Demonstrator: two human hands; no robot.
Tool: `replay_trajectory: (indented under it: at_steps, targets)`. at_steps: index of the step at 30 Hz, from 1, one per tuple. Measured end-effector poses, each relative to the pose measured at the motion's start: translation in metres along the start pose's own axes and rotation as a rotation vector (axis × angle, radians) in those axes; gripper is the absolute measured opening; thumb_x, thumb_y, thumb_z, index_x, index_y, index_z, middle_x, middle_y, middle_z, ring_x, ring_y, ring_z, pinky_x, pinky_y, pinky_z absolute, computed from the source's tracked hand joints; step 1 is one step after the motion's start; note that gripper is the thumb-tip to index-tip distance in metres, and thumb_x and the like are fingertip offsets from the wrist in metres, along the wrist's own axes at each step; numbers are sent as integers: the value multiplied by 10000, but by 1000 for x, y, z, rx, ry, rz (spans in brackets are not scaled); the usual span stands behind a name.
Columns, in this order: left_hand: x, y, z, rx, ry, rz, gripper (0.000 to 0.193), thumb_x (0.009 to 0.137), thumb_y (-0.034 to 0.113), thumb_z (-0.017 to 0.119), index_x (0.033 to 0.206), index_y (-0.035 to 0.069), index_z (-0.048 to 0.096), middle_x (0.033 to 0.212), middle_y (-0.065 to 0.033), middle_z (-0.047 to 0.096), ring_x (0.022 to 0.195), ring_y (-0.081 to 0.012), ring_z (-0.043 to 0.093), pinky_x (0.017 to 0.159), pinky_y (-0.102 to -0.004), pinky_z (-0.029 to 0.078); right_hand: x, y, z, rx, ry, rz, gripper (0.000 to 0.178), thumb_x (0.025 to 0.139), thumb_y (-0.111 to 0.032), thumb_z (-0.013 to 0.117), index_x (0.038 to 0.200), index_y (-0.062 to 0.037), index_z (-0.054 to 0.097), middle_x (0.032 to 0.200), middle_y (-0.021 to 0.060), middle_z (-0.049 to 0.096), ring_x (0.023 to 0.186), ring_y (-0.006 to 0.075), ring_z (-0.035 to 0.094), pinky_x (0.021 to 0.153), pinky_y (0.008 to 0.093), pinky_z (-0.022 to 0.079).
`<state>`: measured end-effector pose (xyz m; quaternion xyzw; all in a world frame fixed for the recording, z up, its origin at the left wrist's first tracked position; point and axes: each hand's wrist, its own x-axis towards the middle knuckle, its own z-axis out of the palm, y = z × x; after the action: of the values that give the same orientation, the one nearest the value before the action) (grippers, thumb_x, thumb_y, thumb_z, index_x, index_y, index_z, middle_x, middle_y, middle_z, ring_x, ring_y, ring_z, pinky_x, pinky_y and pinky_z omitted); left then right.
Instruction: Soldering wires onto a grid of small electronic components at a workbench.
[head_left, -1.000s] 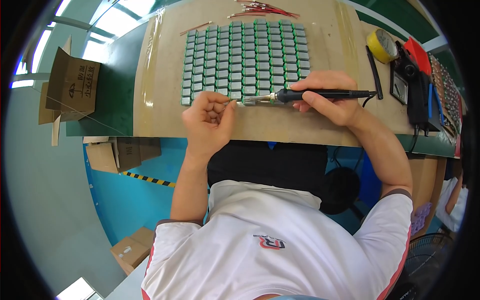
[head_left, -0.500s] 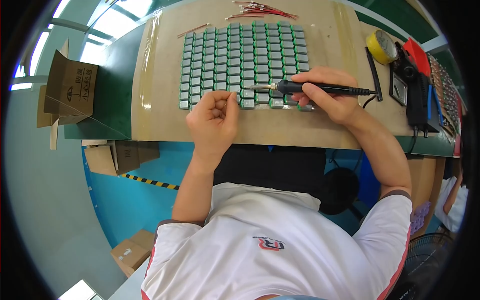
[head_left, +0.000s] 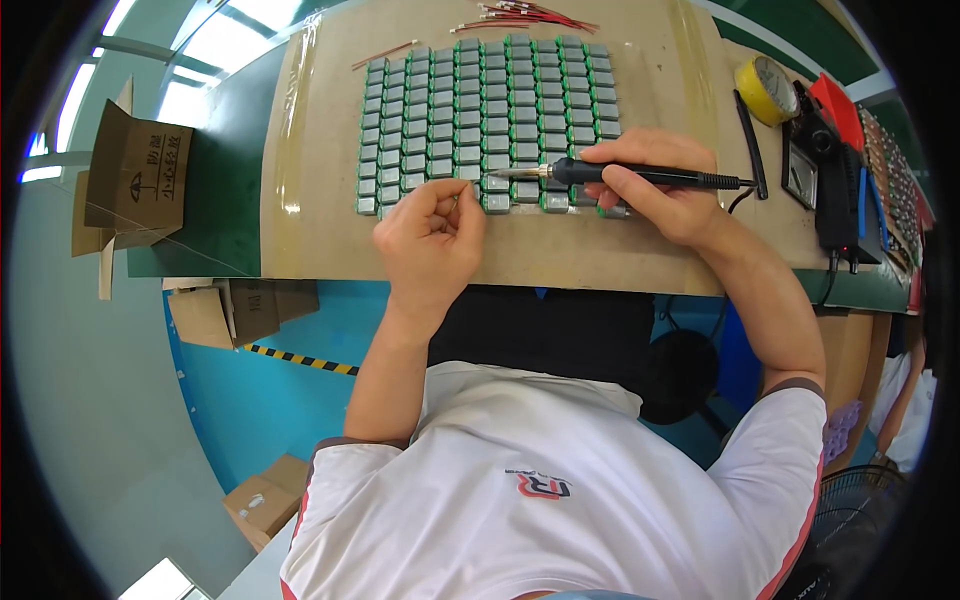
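My right hand (head_left: 660, 185) is wrapped round the black handle of a soldering iron (head_left: 610, 174), its metal tip pointing left over the near rows of grey blocks. Those blocks (head_left: 440, 110) have green edges and stand in a close grid on the brown board. Beside the iron's tip, my left hand (head_left: 432, 235) is closed in a pinch at the grid's near edge. Whatever its fingertips hold is too small to make out. The hand covers some of the near blocks.
Red wires with white connectors (head_left: 530, 15) lie beyond the grid; another thin wire (head_left: 385, 54) is at its far left. On the right are yellow tape (head_left: 766, 90), a black rod (head_left: 750, 145) and a black soldering station (head_left: 838, 205). An open carton (head_left: 140, 170) stands left.
The view has shifted very slightly. Both hands stay almost in place, the iron's tip still close to the left fingertips.
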<state>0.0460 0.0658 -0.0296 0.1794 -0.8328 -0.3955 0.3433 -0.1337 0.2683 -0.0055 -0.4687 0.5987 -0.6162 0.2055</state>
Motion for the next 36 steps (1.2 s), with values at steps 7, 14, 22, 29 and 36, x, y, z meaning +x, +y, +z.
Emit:
replay_trajectory:
  at_steps: [7, 14, 22, 29, 36]
  targets:
    - [2, -2, 3, 23, 41, 61, 68, 811, -16, 767, 848, 6, 714, 602, -37, 627, 480, -100, 568, 469, -237, 436, -2, -2, 0, -18, 6, 11, 186, 951, -11, 661, 1113, 33, 742, 853, 89, 727, 721, 115, 691, 640, 250, 569]
    - [0, 1, 0, 68, 9, 19, 69, 813, -14, 769, 851, 7, 715, 626, -45, 640, 493, -102, 577, 472, -240, 443, 0, -5, 1, -8, 1, 46, 188, 951, -12, 661, 1116, 34, 741, 853, 86, 725, 726, 116, 690, 644, 250, 570]
    - [0, 2, 1, 50, 15, 32, 73, 819, -25, 770, 862, -1, 715, 645, -51, 646, 501, -104, 576, 479, -244, 453, 1, -3, 0, -28, -12, 6, 187, 950, -12, 663, 1114, 30, 742, 852, 85, 723, 727, 117, 690, 644, 250, 572]
    - [1, 1, 0, 57, 17, 91, 71, 827, -31, 765, 873, -3, 718, 663, -57, 659, 517, -100, 586, 483, -244, 460, 1, -3, 0, -56, -22, -19, 187, 947, -4, 659, 1111, 33, 741, 832, 85, 726, 722, 118, 690, 640, 254, 570]
    - [0, -1, 2, 25, 30, 60, 69, 834, -35, 761, 888, -15, 724, 690, -61, 675, 529, -91, 593, 486, -236, 464, 0, -3, 1, -24, 4, 4, 187, 942, 1, 659, 1107, 34, 742, 834, 86, 731, 709, 120, 688, 638, 258, 569]
